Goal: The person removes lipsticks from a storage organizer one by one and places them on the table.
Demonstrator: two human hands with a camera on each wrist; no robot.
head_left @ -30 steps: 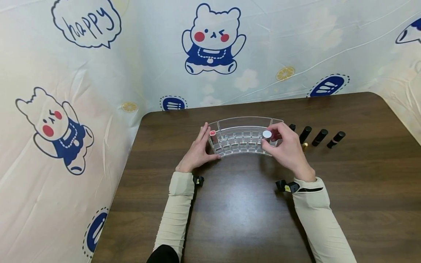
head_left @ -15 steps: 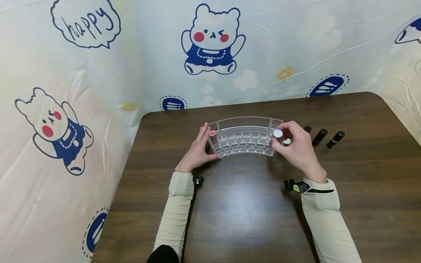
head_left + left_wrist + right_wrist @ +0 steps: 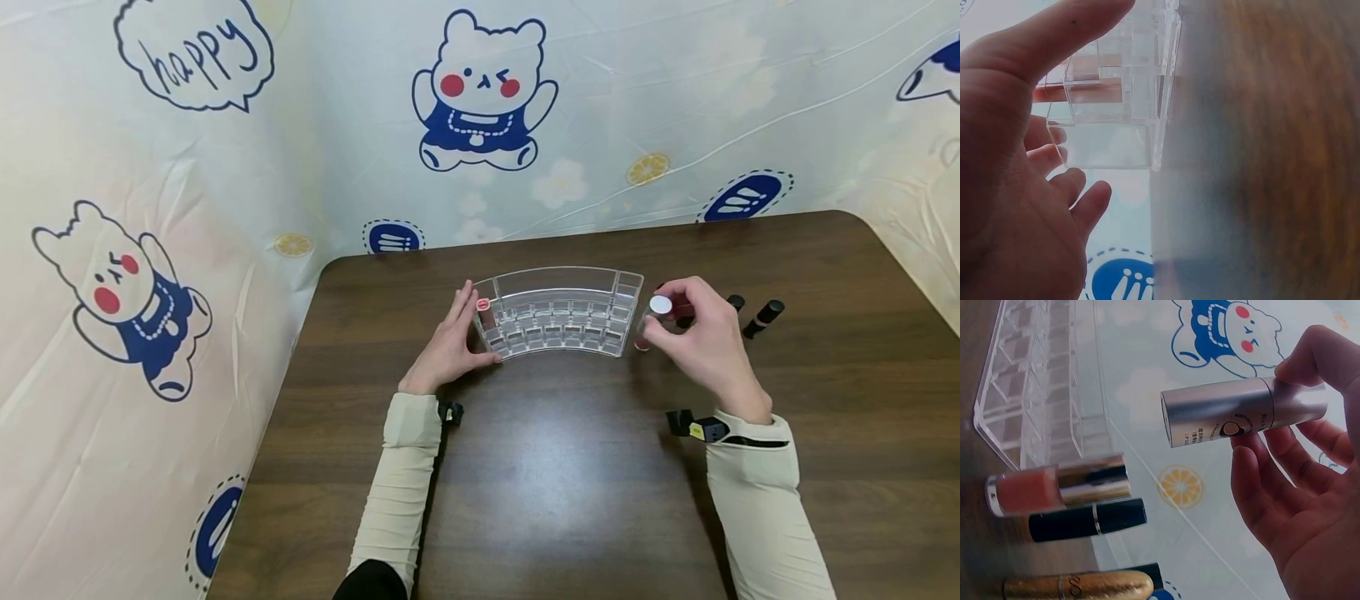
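A clear lipstick organizer (image 3: 555, 329) with rows of small slots stands on the table. My left hand (image 3: 444, 348) holds its left end, thumb at the front corner and fingers along the side. One red-topped lipstick (image 3: 486, 313) stands in the leftmost slots. To the right of the organizer, my right hand (image 3: 701, 337) pinches a silver lip gloss tube (image 3: 1216, 414) between thumb and fingers, above the table. Below that hand stand a pink lip gloss with a shiny cap (image 3: 1025, 490), a black lipstick tube (image 3: 1066, 524) and a gold tube (image 3: 1079, 586).
Farther right on the brown table (image 3: 555, 500) stand black tubes (image 3: 765, 318), one partly behind the right hand. A printed cloth (image 3: 360, 125) hangs behind the table and at its left side.
My right hand has moved right with the silver lip gloss tube, from over the organizer's right end to beside it. The left hand and organizer stay in place.
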